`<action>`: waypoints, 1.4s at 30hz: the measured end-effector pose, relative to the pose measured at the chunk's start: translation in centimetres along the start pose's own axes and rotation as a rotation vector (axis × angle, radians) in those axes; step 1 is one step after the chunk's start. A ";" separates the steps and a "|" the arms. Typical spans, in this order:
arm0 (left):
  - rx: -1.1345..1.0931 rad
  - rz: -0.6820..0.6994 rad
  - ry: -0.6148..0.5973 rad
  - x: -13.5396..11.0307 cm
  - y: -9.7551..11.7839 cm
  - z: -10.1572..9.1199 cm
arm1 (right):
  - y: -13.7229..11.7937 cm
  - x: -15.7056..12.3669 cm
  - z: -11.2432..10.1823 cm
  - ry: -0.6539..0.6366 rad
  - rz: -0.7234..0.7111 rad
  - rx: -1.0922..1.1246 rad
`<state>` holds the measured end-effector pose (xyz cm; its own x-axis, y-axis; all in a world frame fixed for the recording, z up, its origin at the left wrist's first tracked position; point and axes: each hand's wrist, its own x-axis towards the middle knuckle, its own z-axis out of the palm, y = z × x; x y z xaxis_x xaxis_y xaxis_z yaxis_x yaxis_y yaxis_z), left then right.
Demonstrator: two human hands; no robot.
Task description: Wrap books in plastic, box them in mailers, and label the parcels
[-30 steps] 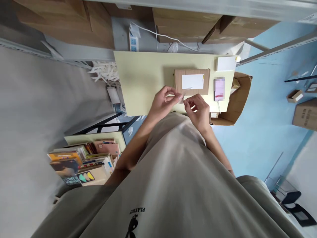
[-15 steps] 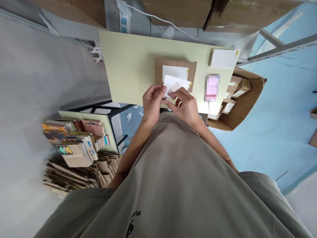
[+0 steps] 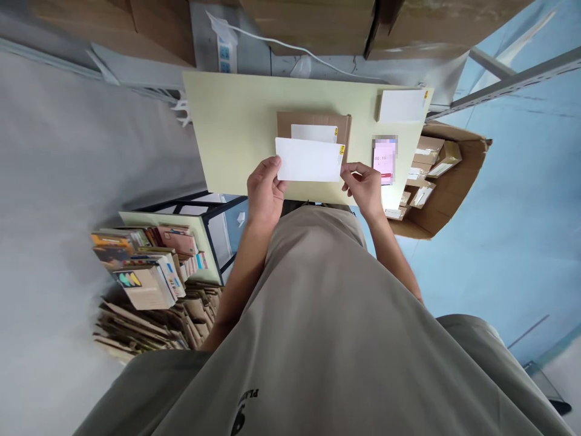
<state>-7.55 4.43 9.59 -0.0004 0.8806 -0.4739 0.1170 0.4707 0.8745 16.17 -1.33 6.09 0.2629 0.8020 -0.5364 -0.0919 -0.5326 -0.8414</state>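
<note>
By the near edge of the surface (image 3: 231, 136), our left hand (image 3: 264, 191) and right hand (image 3: 364, 186), fingers pinching a white label (image 3: 308, 160), seem to align it, the next move calling for a level hold.

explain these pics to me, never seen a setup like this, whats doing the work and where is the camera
There is no machine here, just a person working bare-handed. One head-worn camera takes the view, looking forward and down. The left hand pinches a white card by its left edge; the right hand is at the card's right edge, its grip unclear. On the pale yellow table lie a cardboard box with a white label on it, a phone and another white item.
</note>
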 end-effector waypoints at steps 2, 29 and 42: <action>-0.098 -0.003 0.001 0.3 -0.9 -0.6 | -0.2 -0.3 0.3 0.000 -0.003 0.032; 0.085 -0.016 -0.064 7.5 -7.5 -2.3 | 1.5 1.5 2.6 0.159 -0.180 -0.335; 0.327 0.177 0.076 15.0 -12.1 0.6 | 4.9 9.4 4.8 0.241 -0.025 -0.646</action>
<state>-8.36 11.90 -8.15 -0.0242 0.9540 -0.2989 0.4327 0.2795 0.8571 13.61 4.91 -3.42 0.4702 0.7736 -0.4249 0.4881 -0.6290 -0.6050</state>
